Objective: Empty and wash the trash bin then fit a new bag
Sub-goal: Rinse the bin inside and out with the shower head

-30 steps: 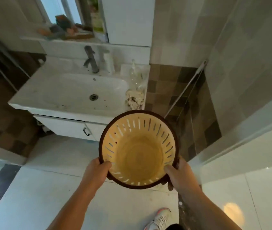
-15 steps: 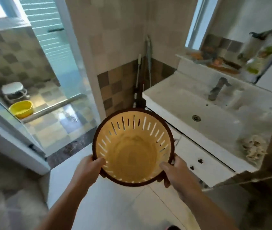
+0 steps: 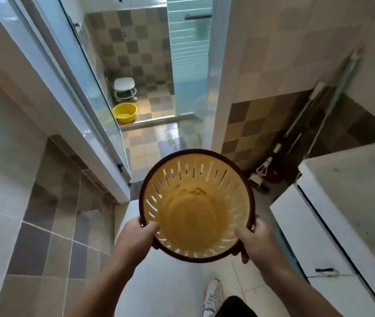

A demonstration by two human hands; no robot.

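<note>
Head view, looking down into a tiled bathroom. The trash bin sits at frame centre, held in the air above the white floor, mouth tipped toward the camera. It is yellow inside with a dark brown rim; slots run round the upper wall. No bag in it; the bottom shows a faint smear, otherwise bare.

Left hand grips the rim at the bin's 8 o'clock: thumb hooked over the edge into the inside, fingers curled under and out of sight. Right hand grips the rim at 4 o'clock in the same way: thumb laid inside, fingers wrapped round the outer wall. Both forearms enter from the bottom edge.

At 12 o'clock from the bin an open doorway leads to a shower area with checkered tiles. In there a yellow basin stands on the floor, with a white stool just behind it. A glass door panel runs along the doorway's left side.

At 2 o'clock, mop handles lean in the corner against the brown-checkered wall. At 3 o'clock, the white vanity worktop with its cabinet front below; the cabinet is near the right hand but apart from it.

At 6 o'clock, one sneaker on the white floor, under the bin.
</note>
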